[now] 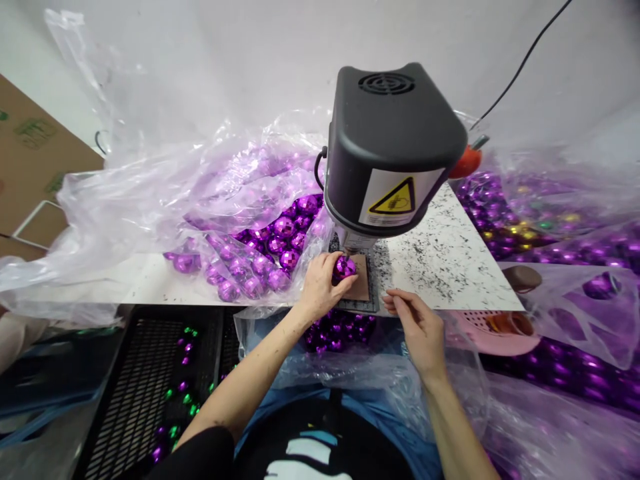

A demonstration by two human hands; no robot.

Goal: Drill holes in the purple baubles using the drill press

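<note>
My left hand (320,285) grips a shiny purple faceted ball (345,267) between thumb and fingers. It holds the ball over a brown block (361,277) on the base of a black drill press (395,147), right beneath the tool's tip. Near the front edge of the white table, my right hand (417,330) has its fingers bent and drawn together; whether anything small is between them is hidden. Left of the machine, many similar purple balls (285,230) lie in a clear plastic bag (150,200). More purple balls (340,332) rest in plastic below the table edge.
Dark shavings cover the white table (425,257) right of the press. A red knob (466,162) sticks out from the machine's right side. Black crates (145,373) stand at lower left, a pink basket (500,340) at right. Bagged purple balls (580,373) fill the right side.
</note>
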